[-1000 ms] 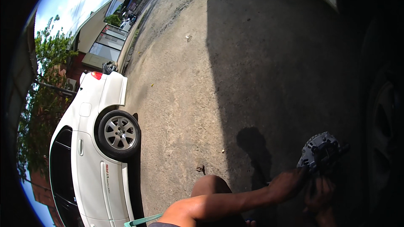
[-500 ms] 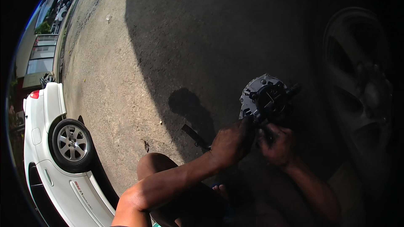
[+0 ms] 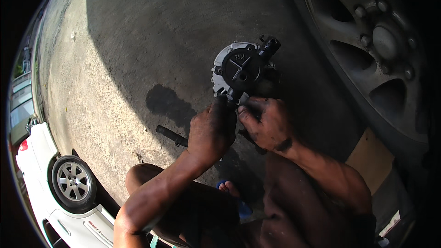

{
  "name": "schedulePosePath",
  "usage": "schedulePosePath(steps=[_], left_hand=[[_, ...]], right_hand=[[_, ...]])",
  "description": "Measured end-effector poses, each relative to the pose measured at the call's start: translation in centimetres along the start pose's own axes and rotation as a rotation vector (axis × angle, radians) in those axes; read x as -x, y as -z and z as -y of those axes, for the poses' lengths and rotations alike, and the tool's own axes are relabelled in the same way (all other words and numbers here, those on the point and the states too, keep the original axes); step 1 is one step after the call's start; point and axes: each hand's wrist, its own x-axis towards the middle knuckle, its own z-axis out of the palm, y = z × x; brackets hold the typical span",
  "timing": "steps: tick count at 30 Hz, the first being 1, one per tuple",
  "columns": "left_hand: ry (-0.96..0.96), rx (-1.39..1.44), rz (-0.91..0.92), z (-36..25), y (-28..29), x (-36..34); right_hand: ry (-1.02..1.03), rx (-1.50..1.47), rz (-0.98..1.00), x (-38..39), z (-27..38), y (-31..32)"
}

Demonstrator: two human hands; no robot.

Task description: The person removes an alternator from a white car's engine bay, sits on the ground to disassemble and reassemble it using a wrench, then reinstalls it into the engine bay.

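Note:
A round car part that looks like an alternator [image 3: 219, 59], with a silver housing and a black round cover [image 3: 243, 66], is out in front of me. A black pipe stub [image 3: 271, 46] sticks out at its upper right. My left hand [image 3: 211, 131] is closed at the near edge of the part, its fingertips hidden. From behind this hand a black rubber hose [image 3: 171, 135] with a clamp juts out to the left. My right hand [image 3: 266, 121] pinches beside the left at the same near edge, by a small fitting. What lies between its fingertips is too dark to make out.
A large wheel [image 3: 388, 41] with lug nuts stands close on the right. Below it leans a brown board [image 3: 371, 160]. A white car [image 3: 39, 170] is parked at the left. My foot in a blue sandal [image 3: 229, 188] rests on the concrete, near a dark patch [image 3: 167, 105].
The view has shifted right and brightened, so the wheel shows more fully and the part appears farther left. Both hands stay at the part's near edge.

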Motion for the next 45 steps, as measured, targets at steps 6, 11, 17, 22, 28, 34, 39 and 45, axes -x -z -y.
schedulePosePath(steps=[6, 11, 17, 22, 28, 34, 39, 45], left_hand=[[0.006, -0.034, 0.056, -0.5, 0.9, -0.3], [-0.064, -0.088, 0.043, -0.7, 0.9, -0.3], [0.002, -0.101, 0.002, -1.2, 0.7, -0.3], [-0.008, -0.114, 0.013, -1.1, 0.9, -0.4], [0.006, -0.043, -0.002, -1.4, 0.7, -0.3], [0.126, -0.070, 0.035, -2.1, 0.5, -0.4], [0.027, -0.036, 0.057, -1.6, 0.6, -0.5], [-0.036, -0.001, 0.053, -1.0, 0.2, -0.4]], right_hand=[[-0.179, -0.159, 0.126, -0.5, 0.1, 1.0], [0.014, -0.124, 0.037, 0.8, -0.7, 0.1], [0.171, 0.117, -0.112, 2.2, -1.6, -0.6], [0.394, 0.314, -0.257, 2.2, -2.4, -0.9], [0.629, 0.509, -0.405, 1.4, -3.1, -1.4], [0.606, 0.453, -0.387, 0.4, -3.1, -1.1], [0.612, 0.400, -0.374, 0.0, -3.5, -1.1], [0.553, 0.306, -0.349, 0.1, -3.7, -0.9]])
